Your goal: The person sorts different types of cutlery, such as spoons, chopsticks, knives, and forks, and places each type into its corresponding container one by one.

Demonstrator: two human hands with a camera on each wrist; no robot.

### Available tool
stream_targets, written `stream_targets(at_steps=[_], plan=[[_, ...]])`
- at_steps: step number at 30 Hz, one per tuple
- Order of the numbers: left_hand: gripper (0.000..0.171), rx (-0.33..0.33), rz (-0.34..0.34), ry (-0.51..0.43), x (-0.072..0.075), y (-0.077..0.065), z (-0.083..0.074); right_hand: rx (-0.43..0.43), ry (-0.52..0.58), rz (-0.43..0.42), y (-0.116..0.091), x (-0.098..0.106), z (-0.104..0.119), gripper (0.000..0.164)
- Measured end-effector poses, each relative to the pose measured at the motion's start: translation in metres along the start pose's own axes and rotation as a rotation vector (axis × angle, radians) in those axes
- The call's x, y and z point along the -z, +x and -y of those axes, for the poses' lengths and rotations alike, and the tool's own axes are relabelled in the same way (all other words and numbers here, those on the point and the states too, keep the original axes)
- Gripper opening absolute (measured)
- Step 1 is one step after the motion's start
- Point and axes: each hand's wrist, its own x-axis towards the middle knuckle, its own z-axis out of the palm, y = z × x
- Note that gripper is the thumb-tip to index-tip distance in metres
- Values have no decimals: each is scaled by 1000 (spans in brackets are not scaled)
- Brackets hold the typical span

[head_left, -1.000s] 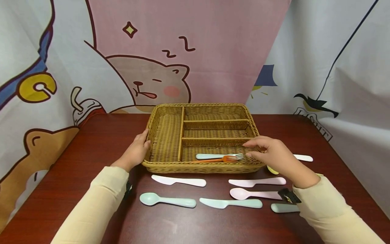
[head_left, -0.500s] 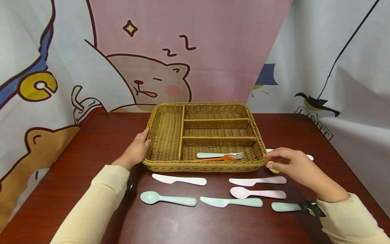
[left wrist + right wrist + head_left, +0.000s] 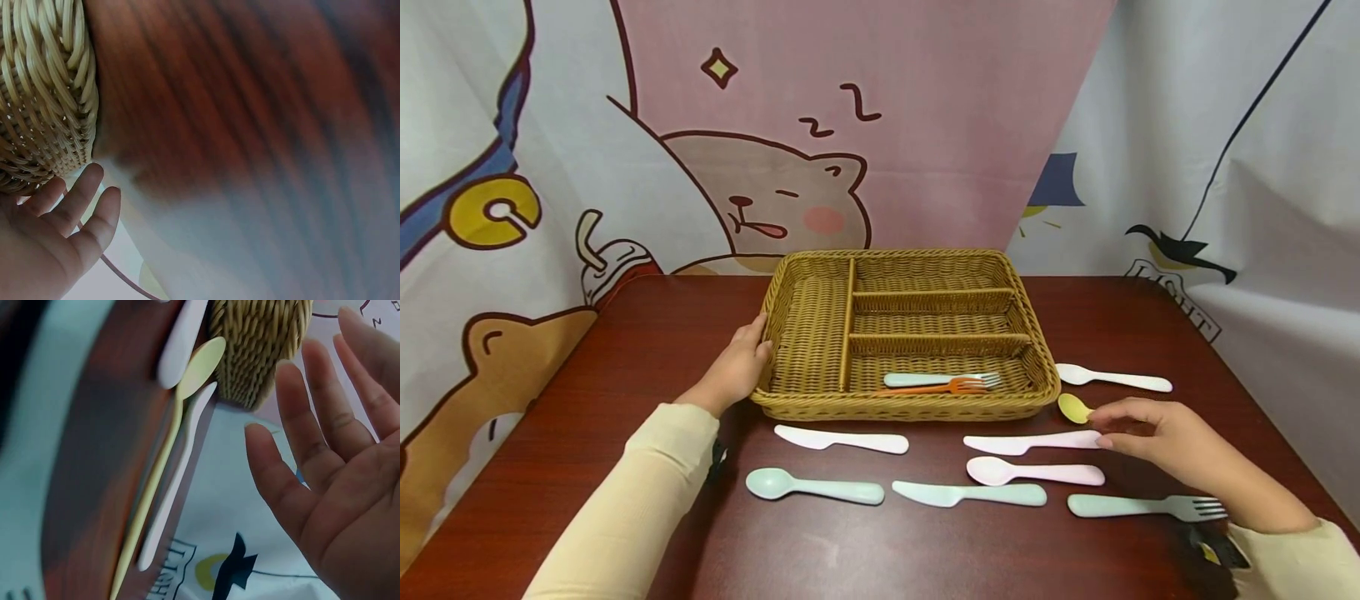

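My left hand (image 3: pixel 730 371) rests against the left side of the wicker basket (image 3: pixel 902 408), its fingers relaxed along the outer wall. In the left wrist view, the fingers of that hand (image 3: pixel 62 231) look extended beside the weave. My right hand (image 3: pixel 1187 446) hovers over the handle of a yellow spoon (image 3: pixel 1073 408), thumb and fingers apart. The right wrist view shows that hand (image 3: pixel 340 462) holding nothing, with the yellow spoon (image 3: pixel 201 365) lying below. Behind it lies a white spoon (image 3: pixel 1127 381). A pale blue fork (image 3: pixel 917 380) and an orange fork (image 3: pixel 962 386) lie in the basket's front right compartment.
Before the basket lie a white knife (image 3: pixel 865 444), a pink knife (image 3: pixel 1060 442), a pink spoon (image 3: pixel 1052 474), a mint spoon (image 3: pixel 835 492), a mint knife (image 3: pixel 1000 494) and a mint fork (image 3: pixel 1120 506). A printed curtain (image 3: pixel 955 125) hangs behind the table (image 3: pixel 820 558).
My right hand has moved from the basket's right rim rightward and toward me, to above the yellow spoon's handle. The mint fork's tines have come into view. My left hand stays put.
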Motion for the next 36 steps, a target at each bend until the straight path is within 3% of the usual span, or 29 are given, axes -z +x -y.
stream_targets(at_steps=[9, 25, 32, 36], plan=[[58, 5, 0, 8, -1, 1, 1, -55, 13, 130, -15, -1, -20, 33], [58, -1, 6, 14, 0, 0, 0, 48, 11, 294, -29, -5, -46, 26], [58, -2, 7, 12, 0, 0, 0, 119, 11, 329, -31, -4, -51, 19], [58, -3, 3, 10, 0, 0, -1, 180, 19, 308, -33, -6, -54, 19]])
